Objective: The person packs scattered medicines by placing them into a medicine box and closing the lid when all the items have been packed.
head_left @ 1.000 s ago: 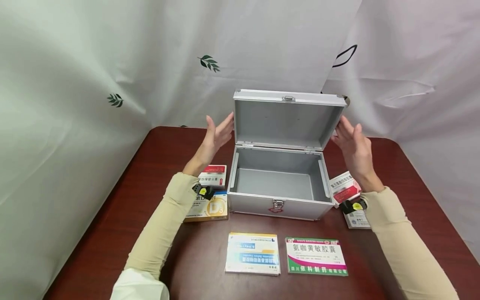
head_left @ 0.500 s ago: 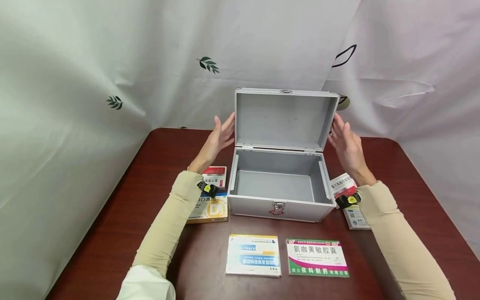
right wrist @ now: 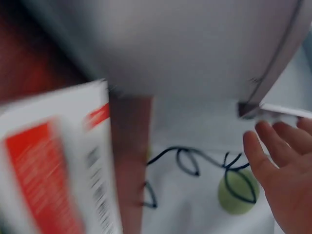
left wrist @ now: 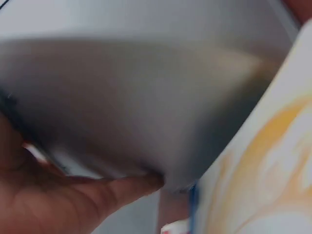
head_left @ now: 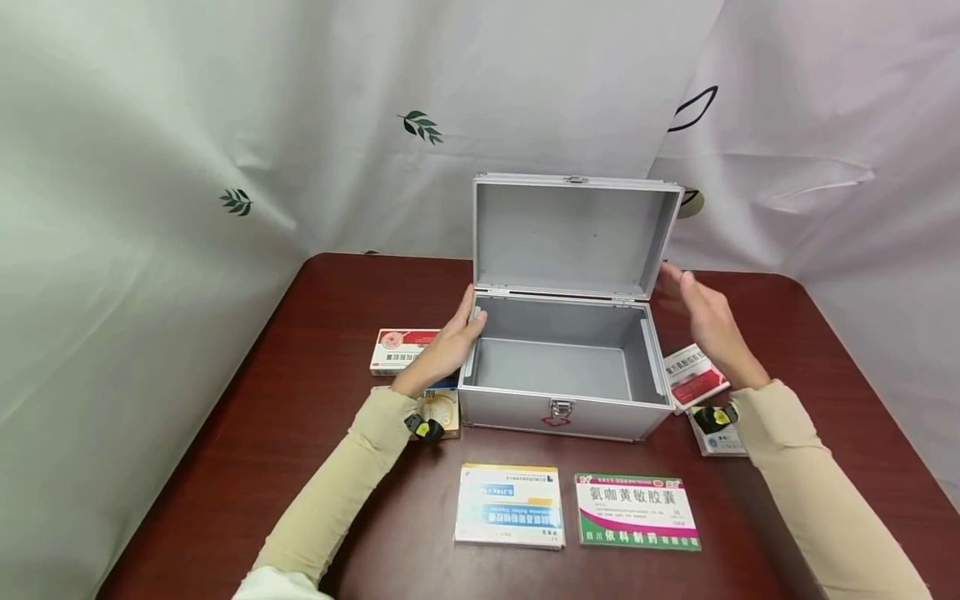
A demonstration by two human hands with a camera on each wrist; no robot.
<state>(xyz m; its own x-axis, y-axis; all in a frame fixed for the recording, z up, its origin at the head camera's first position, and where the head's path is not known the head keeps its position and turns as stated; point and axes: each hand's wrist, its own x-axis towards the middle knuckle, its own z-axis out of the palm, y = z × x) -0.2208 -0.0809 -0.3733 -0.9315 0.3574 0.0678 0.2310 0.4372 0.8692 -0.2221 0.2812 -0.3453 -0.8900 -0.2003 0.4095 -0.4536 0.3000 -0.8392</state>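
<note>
A silver aluminium case [head_left: 555,417] with a small red emblem stands with its lid [head_left: 573,237] raised; its grey interior holds nothing visible. My left hand [head_left: 446,346] rests against the case's left side near the back corner, fingers fairly straight, thumb at the rim. In the left wrist view, part of that hand [left wrist: 73,200] lies against the blurred metal wall. On the other side, my right hand [head_left: 708,321] is beside the back right corner, fingers extended. The right wrist view shows its fingers [right wrist: 280,146] spread near the hinge, holding nothing; contact with the case is unclear.
Medicine boxes lie around the case: a red-and-white box [head_left: 393,350] and a yellow one [head_left: 442,408] left, a red-and-white box [head_left: 693,379] and a grey-white one [head_left: 723,442] right. A blue-and-white box [head_left: 510,508] and a green-and-pink box [head_left: 637,512] lie in front.
The lid has tilted a little further back, then stayed upright. Both hands have come down from the lid's sides, the left to the case's rim, the right to beside the hinge corner.
</note>
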